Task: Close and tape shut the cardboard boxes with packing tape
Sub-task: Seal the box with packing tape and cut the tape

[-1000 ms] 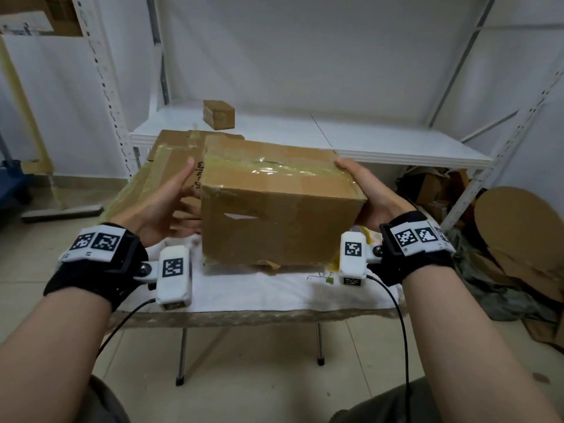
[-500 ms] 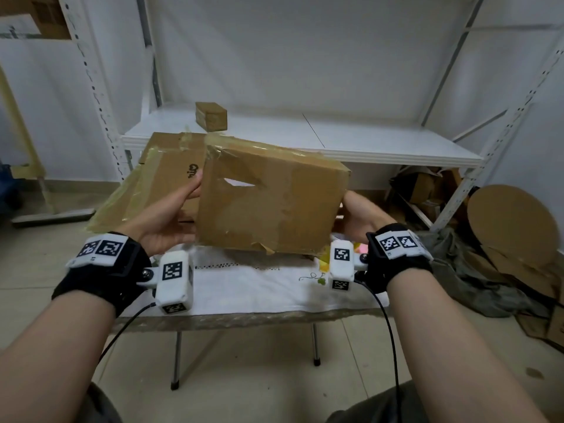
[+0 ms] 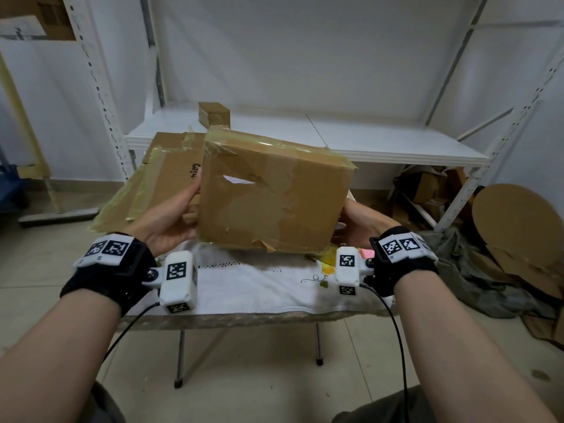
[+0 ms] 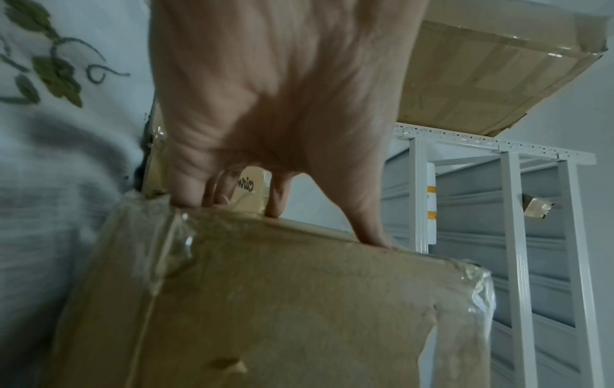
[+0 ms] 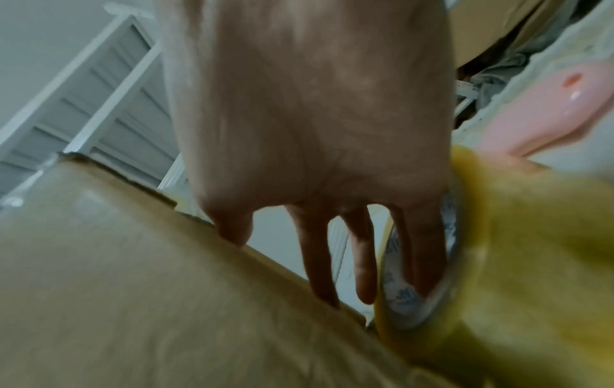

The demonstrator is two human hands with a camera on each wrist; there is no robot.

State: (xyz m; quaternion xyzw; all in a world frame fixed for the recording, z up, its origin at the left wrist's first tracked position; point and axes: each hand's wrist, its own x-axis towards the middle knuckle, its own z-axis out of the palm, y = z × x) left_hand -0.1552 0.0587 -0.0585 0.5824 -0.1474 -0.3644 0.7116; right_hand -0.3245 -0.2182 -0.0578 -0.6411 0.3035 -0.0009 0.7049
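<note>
Two hands hold a taped cardboard box (image 3: 274,193) tilted above the worktop (image 3: 259,288), its long axis running left to right and its far right corner dipping lower; the face with a small torn hole turns toward the camera, while the taped top slopes away toward the shelf (image 3: 351,138); its lower edge hangs just over the white embroidered cloth (image 3: 244,279), and whether it touches cannot be told. The left hand (image 3: 171,215) lies flat against the box's left end, fingers extended upward along the side; the left wrist view shows its fingertips (image 4: 368,236) pressing on a taped edge, the hand wide and not curled round anything. The right hand (image 3: 357,224) supports the right end low down, mostly hidden behind the box in the head view; the right wrist view shows straight fingers (image 5: 319,262) against the cardboard, beside a yellowish tape roll (image 5: 432,262) and a pink object (image 5: 548,118). Behind the held box, a second, flatter taped box (image 3: 164,172) leans on the worktop; a small cardboard box (image 3: 213,112) sits on the white metal shelf; cardboard scraps (image 3: 518,233) lie heaped on the tiled floor (image 3: 274,377) at right.
</note>
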